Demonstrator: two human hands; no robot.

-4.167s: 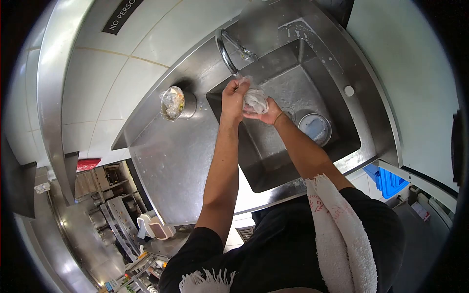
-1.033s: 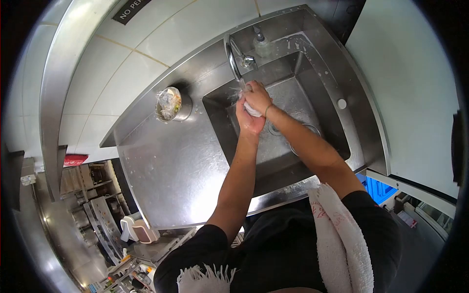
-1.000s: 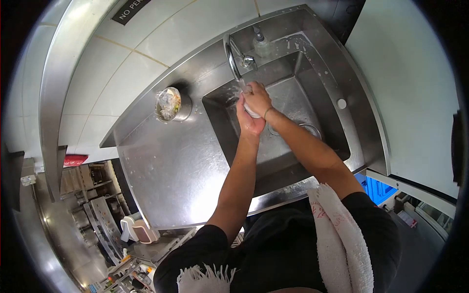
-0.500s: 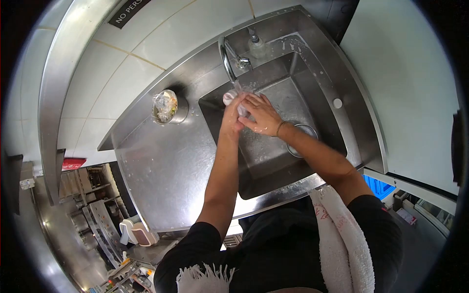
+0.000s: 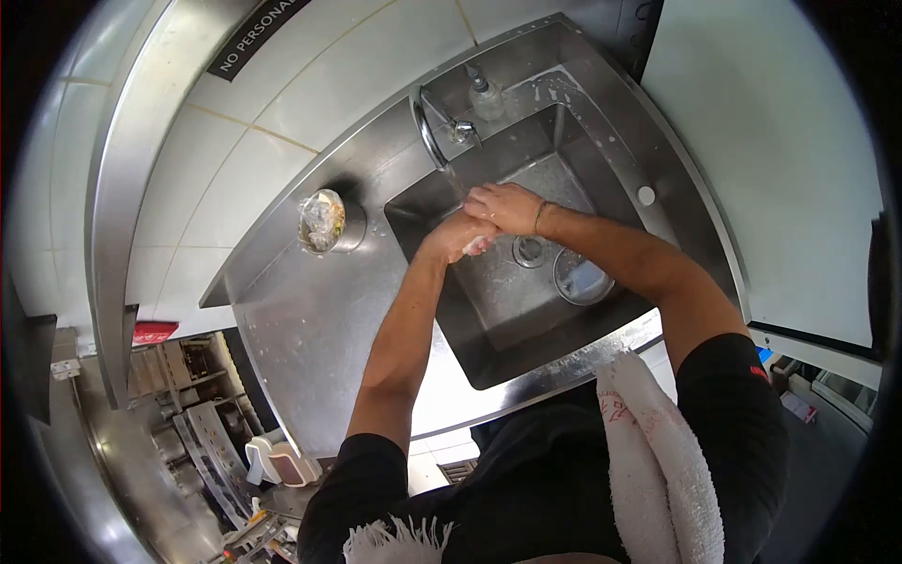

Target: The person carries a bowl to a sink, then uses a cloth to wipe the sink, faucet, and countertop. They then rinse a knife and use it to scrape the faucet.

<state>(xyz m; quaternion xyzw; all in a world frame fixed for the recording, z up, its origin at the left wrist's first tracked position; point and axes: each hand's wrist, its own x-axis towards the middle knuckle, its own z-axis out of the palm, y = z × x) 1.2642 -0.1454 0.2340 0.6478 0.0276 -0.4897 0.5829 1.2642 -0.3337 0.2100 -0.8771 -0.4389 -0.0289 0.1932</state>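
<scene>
Over the steel sink (image 5: 507, 343), my two hands are pressed together below the curved tap (image 5: 427, 136). My left hand (image 5: 453, 237) is closed round a small wet whitish thing (image 5: 474, 244), most of it hidden; I cannot tell its kind. My right hand (image 5: 510, 207) lies across the top of the left, fingers bent over it and the same whitish thing. Water falls from the spout just behind my knuckles. On the sink floor, a round metal drain fitting (image 5: 528, 251) and a round metal-rimmed container (image 5: 583, 275) sit below and right of my hands.
A metal container (image 5: 349, 226) with plastic wrap and scraps stands on the steel counter (image 5: 315, 324) to the left. Behind the sink are a clear pump bottle (image 5: 486, 99) and tap lever. A white round cap (image 5: 645, 195) lies on the right rim. A towel (image 5: 648, 423) hangs over me.
Both hands have drawn back from the water stream toward me. The right hand has closed over the left, and the whitish thing, which showed beyond my fingers, is now mostly covered.
</scene>
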